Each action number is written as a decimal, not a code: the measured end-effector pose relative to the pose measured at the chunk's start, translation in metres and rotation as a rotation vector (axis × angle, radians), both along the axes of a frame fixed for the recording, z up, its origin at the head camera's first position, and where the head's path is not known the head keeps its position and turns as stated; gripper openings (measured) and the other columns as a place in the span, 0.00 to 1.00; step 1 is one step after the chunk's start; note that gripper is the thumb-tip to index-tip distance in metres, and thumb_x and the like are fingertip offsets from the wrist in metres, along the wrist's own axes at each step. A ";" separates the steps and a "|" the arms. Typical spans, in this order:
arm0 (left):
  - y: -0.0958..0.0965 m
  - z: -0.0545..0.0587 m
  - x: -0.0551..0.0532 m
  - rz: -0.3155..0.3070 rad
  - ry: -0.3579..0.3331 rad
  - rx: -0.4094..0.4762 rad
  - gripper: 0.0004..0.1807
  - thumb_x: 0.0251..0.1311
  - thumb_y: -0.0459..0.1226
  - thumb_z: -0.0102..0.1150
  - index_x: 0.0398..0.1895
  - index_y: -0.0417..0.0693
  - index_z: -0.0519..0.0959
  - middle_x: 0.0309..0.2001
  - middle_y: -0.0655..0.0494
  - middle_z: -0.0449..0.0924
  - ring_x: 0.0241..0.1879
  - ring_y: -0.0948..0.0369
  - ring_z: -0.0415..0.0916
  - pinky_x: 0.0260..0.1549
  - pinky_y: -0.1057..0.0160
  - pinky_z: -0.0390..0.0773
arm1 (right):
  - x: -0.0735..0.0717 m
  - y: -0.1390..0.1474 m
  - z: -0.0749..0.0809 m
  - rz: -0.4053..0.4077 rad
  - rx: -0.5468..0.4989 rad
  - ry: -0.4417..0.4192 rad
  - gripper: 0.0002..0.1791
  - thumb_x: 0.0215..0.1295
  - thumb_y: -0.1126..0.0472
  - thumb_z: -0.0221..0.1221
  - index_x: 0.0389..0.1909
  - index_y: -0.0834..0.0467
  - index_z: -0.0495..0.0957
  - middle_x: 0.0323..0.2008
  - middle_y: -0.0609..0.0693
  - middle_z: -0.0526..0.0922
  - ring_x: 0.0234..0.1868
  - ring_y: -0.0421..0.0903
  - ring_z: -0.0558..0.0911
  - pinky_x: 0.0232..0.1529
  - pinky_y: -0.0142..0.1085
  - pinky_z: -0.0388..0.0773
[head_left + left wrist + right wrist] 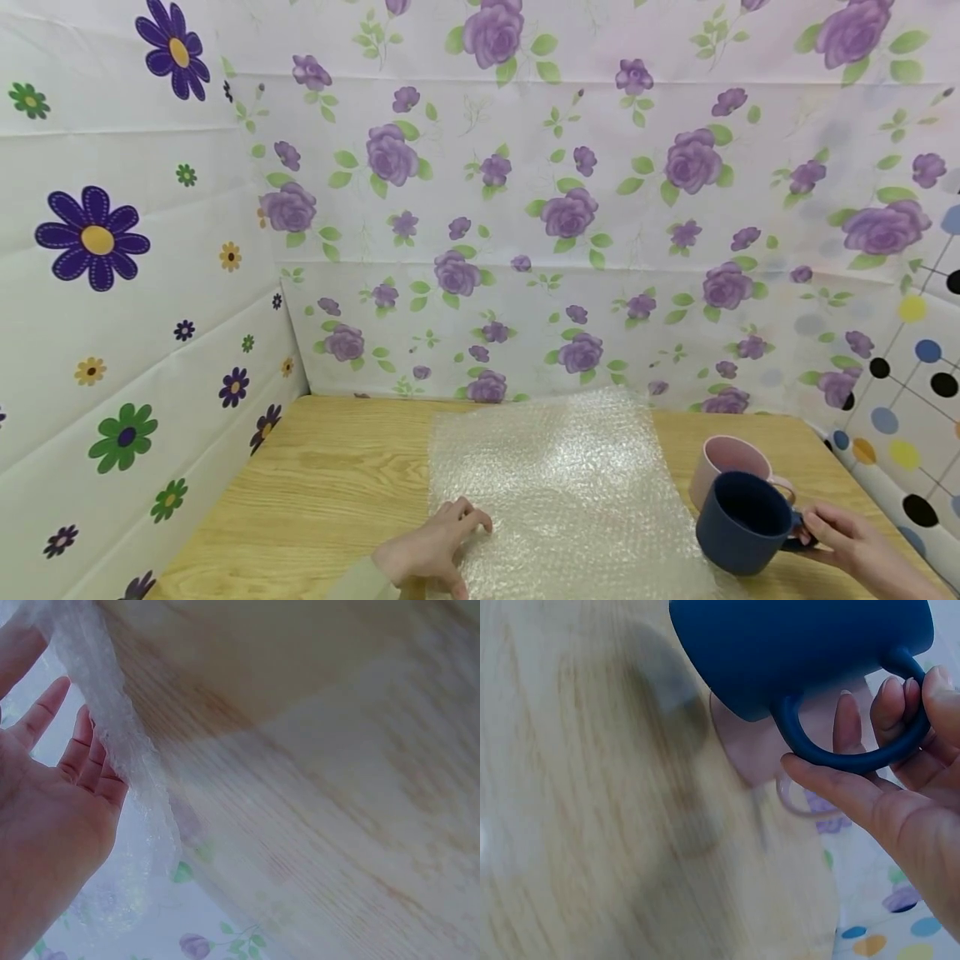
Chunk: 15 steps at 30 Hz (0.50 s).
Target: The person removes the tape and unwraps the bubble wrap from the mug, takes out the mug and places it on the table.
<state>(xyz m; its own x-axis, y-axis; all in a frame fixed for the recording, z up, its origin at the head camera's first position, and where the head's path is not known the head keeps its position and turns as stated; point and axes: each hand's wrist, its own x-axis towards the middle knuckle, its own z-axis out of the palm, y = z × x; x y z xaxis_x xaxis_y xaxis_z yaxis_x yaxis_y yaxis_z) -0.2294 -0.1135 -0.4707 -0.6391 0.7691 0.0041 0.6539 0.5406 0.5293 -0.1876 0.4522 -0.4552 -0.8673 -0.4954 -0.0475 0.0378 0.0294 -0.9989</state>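
My right hand (pixel 843 542) holds a dark blue mug (pixel 742 525) by its handle, and in the right wrist view its fingers curl around the blue handle (pixel 855 761). The mug appears raised off the table. Behind it stands a pink mug (pixel 731 454), partly hidden by the blue one. A sheet of clear bubble wrap (pixel 562 483) lies across the middle of the table. At the sheet's left edge rests my left hand (pixel 435 546), its fingers loosely bent. In the left wrist view those fingers (pixel 79 750) touch the bubble wrap's edge (pixel 124 712) without pinching it.
A light wood table (pixel 337 467) lies under everything. White cloth with purple roses (pixel 570 212) hangs along the back. Flower-patterned cloth (pixel 97 242) walls the left side, and dotted cloth (pixel 911 450) walls the right, close to the right hand.
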 end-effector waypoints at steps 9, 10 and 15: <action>0.000 -0.001 -0.001 -0.017 0.005 -0.001 0.40 0.31 0.46 0.70 0.52 0.53 0.63 0.42 0.61 0.56 0.38 0.64 0.52 0.37 0.69 0.63 | 0.002 0.013 -0.007 -0.016 0.037 -0.109 0.14 0.74 0.61 0.35 0.36 0.58 0.70 0.35 0.49 0.66 0.36 0.45 0.69 0.41 0.48 0.70; 0.000 -0.001 -0.001 -0.018 0.007 0.000 0.40 0.31 0.46 0.70 0.52 0.53 0.63 0.42 0.61 0.56 0.38 0.64 0.52 0.36 0.69 0.63 | 0.001 0.014 -0.007 -0.014 0.038 -0.113 0.14 0.74 0.61 0.35 0.36 0.58 0.70 0.35 0.50 0.66 0.36 0.46 0.69 0.41 0.48 0.69; 0.000 -0.001 0.000 -0.026 0.015 0.007 0.40 0.31 0.46 0.70 0.52 0.52 0.63 0.42 0.60 0.56 0.39 0.64 0.52 0.37 0.69 0.63 | 0.000 0.019 -0.010 -0.012 0.056 -0.131 0.16 0.74 0.61 0.35 0.36 0.62 0.70 0.34 0.50 0.67 0.36 0.47 0.70 0.40 0.49 0.69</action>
